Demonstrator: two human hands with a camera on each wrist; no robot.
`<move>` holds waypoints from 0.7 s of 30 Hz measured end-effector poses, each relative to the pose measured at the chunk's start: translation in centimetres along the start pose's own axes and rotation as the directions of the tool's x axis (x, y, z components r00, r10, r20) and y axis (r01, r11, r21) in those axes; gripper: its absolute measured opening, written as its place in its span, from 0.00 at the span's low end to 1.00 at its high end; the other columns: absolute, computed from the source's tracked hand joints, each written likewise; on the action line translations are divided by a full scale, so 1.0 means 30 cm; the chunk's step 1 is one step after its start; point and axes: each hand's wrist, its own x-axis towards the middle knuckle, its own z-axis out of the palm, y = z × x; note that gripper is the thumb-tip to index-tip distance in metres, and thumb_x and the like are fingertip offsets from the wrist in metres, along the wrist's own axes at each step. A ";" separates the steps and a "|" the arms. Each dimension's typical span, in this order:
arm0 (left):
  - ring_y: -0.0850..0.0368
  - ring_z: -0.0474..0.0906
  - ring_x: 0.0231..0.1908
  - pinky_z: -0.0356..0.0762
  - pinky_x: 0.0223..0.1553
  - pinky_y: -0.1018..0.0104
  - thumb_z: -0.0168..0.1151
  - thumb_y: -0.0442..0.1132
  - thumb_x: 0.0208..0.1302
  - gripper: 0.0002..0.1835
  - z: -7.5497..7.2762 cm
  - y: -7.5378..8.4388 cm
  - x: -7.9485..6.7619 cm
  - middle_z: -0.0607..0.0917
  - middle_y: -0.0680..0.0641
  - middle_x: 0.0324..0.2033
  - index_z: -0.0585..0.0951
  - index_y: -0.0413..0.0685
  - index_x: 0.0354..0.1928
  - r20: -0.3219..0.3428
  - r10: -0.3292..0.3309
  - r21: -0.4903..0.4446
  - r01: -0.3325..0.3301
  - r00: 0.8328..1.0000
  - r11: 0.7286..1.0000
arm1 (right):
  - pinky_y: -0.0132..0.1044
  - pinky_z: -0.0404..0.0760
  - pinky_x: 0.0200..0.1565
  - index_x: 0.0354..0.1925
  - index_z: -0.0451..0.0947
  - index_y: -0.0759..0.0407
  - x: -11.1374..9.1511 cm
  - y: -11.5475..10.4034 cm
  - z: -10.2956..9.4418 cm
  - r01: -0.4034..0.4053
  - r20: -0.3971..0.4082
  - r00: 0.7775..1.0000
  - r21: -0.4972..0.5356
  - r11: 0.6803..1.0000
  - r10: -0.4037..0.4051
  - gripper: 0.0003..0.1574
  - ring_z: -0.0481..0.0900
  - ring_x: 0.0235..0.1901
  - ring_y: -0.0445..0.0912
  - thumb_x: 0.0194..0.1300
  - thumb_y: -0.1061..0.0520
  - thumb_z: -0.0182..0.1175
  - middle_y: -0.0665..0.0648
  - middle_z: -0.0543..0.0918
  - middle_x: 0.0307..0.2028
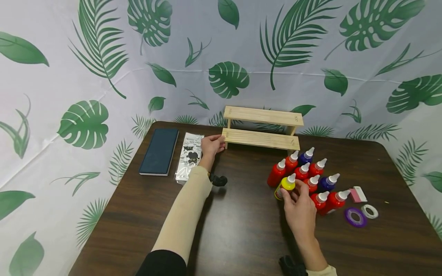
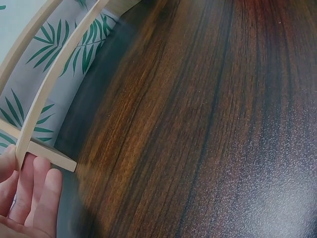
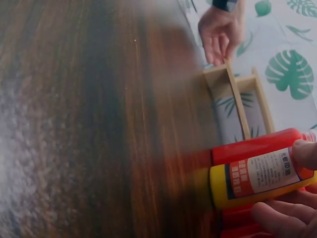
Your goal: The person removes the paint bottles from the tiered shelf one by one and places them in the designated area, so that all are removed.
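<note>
My left hand [image 1: 212, 147] pinches the left end of the lower board of a two-tier wooden shelf [image 1: 260, 138]. In the left wrist view the thumb lies on the board's edge and the fingers [image 2: 47, 198] curl beneath, beside the shelf's foot. With my right hand [image 1: 299, 209] I grip a yellow bottle [image 1: 287, 184] with a white nozzle, thumb on one side and fingers on the other. Its printed label shows in the right wrist view. Close around the yellow bottle stand several red bottles [image 1: 276, 174] and dark blue bottles [image 1: 326, 183], all with white nozzle caps.
Left of the shelf lie a patterned ruler set packet [image 1: 190, 155] and a dark blue notebook [image 1: 159, 151]. Right of the bottles are a pink and white eraser [image 1: 358, 194], a purple tape roll [image 1: 349, 221] and a white tape roll [image 1: 366, 215]. A leaf-print cloth [image 1: 193, 46] hangs behind the table.
</note>
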 end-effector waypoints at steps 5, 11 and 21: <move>0.57 0.84 0.24 0.85 0.27 0.65 0.69 0.36 0.58 0.11 0.001 -0.009 -0.003 0.87 0.40 0.32 0.86 0.40 0.43 -0.011 0.038 -0.016 -0.038 0.999 0.999 | 0.48 0.81 0.46 0.61 0.66 0.59 -0.003 0.002 0.002 0.007 0.008 1.000 0.004 1.000 -0.007 0.33 0.80 0.51 0.58 0.62 0.53 0.66 0.64 0.77 0.58; 0.57 0.84 0.23 0.85 0.26 0.66 0.69 0.36 0.59 0.11 0.011 -0.029 -0.014 0.87 0.39 0.32 0.86 0.40 0.42 -0.044 0.149 -0.023 -0.150 0.988 0.988 | 0.50 0.82 0.45 0.63 0.65 0.58 -0.009 -0.004 -0.007 -0.014 0.046 0.999 -0.001 1.000 0.014 0.35 0.80 0.52 0.60 0.62 0.50 0.65 0.64 0.76 0.59; 0.47 0.86 0.29 0.85 0.28 0.63 0.63 0.41 0.65 0.13 -0.003 -0.075 -0.031 0.87 0.38 0.30 0.85 0.40 0.46 -0.085 0.227 -0.011 -0.229 0.970 0.973 | 0.48 0.82 0.46 0.68 0.62 0.56 -0.022 -0.053 -0.075 0.028 0.075 0.997 -0.024 0.999 -0.026 0.40 0.79 0.54 0.56 0.63 0.48 0.65 0.61 0.75 0.61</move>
